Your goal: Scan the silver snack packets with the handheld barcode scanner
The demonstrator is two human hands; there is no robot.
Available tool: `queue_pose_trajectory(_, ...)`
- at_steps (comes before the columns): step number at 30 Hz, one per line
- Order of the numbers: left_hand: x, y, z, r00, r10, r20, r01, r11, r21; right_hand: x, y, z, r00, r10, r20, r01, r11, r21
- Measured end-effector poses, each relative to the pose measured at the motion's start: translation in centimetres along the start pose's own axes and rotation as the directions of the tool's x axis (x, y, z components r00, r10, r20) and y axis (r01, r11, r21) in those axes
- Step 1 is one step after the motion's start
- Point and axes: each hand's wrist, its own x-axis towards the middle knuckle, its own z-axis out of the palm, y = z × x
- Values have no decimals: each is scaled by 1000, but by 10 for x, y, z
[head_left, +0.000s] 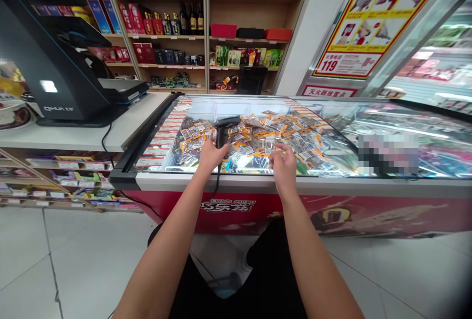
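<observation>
A black corded barcode scanner (221, 134) is upright in my left hand (213, 154), with the fingers wrapped round its handle. Its cable hangs down over the front edge of the chest freezer (228, 181). My right hand (283, 164) is over the right part of the packets, its index finger pointing out and the other fingers curled; whether it touches a packet I cannot tell. Many small packets (258, 134) with orange edges and white labels lie spread on the freezer's glass top, around and beyond both hands.
On the left, a black checkout terminal (70, 88) stands on a white counter (110, 134). Shelves (206, 39) with boxes and bottles rise behind the freezer. A red and yellow poster (368, 19) hangs at the right. A cable (142, 206) runs along the freezer's left front.
</observation>
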Motion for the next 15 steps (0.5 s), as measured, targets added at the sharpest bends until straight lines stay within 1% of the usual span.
queue_pose_trajectory(2, -2, -1, -9, 999, 34, 23, -30, 982, -184, -1, 1, 0, 1000, -7, -1, 7, 1000, -3)
queue_pose_trajectory(4, -3, -1, -24, 995, 96, 7, -86, 924, -372, -1, 2, 0, 1000, -18, 4, 18, 1000, -7)
queue_pose_trajectory(6, -4, 0, -45, 991, 136, -10, -118, 811, -574, -1, 5, -1, 999, -28, 15, 28, 1000, -13)
queue_pose_trajectory(8, -6, 1, -72, 989, 148, -15, -114, 694, -711, 1, 9, -1, 999, -41, 6, 41, 999, -19)
queue_pose_trajectory(10, -9, 0, -102, 980, 197, 28, -108, 646, -756, 3, 13, 0, 999, -49, -8, 49, 999, -14)
queue_pose_trajectory(12, -11, -5, -128, 971, 207, 123, -33, 619, -784, 4, 15, 1, 999, -49, -15, 49, 999, -1)
queue_pose_trajectory(13, -12, -9, -139, 966, 201, 161, 4, 616, -788, 5, 16, 2, 999, -46, -11, 46, 999, 5)
queue_pose_trajectory(15, -12, -20, -153, 965, 181, 191, 37, 624, -780, 5, 15, 3, 999, -42, -10, 42, 999, 13)
